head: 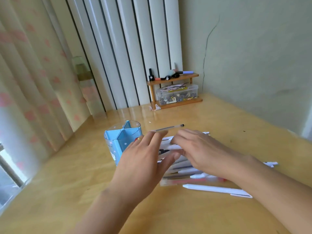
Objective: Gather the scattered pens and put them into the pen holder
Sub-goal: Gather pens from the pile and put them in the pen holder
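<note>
A blue pen holder (118, 141) with clear divided compartments stands upright on the wooden desk (84, 183), and nothing shows inside it. Just to its right lies a heap of several pens (182, 171), mostly white, some dark and one red. My left hand (143, 164) lies with straight fingers against the heap's left side, partly covering the holder. My right hand (199, 149) lies flat over the top of the heap with its fingers curved onto the pens. A clear pen with a black cap (170, 128) lies apart just behind my hands. A long white pen (217, 190) lies nearest me.
A small wooden shelf (173, 80) at the desk's far corner carries bottles and markers, with a clear plastic box (177, 94) of small items beneath. Curtains hang on the left, a wall bounds the right. Another white pen (271, 163) lies right of my forearm.
</note>
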